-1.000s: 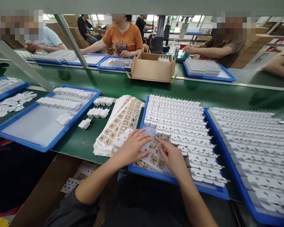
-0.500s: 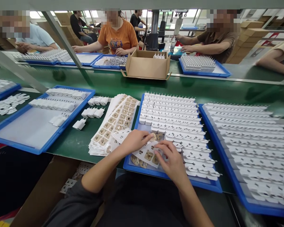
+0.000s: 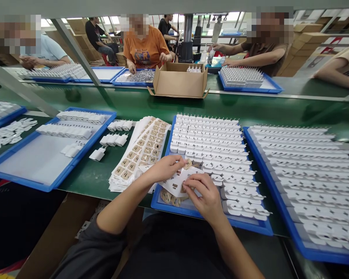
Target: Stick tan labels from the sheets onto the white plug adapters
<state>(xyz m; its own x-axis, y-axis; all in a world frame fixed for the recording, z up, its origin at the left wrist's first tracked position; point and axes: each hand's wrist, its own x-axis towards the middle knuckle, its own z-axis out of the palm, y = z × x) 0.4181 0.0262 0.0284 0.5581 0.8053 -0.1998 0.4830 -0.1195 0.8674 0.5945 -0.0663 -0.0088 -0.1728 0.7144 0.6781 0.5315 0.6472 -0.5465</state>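
The left hand (image 3: 168, 166) pinches a small tan piece (image 3: 188, 163) between thumb and fingertips, while the right hand (image 3: 206, 190) has shifted left across the slotted white sheet (image 3: 171, 183), and its bunched fingertips now meet at a brown patch there; I cannot tell whether they grip that patch or only press on it. A second ago the left hand lay spread over the sheet; now both hands work by fingertip, which suggests fine handling of single pieces. The sheet lies over the near left part of the blue tray (image 3: 178, 211), beside loose tan pieces (image 3: 166, 195) and rows of white plug units (image 3: 206, 135). Just left of the tray sits the fanned sheet stack (image 3: 142, 149). Across the green belt, the orange-shirted person (image 3: 145, 44) has drawn an outstretched arm back to the metal parts (image 3: 142, 76)
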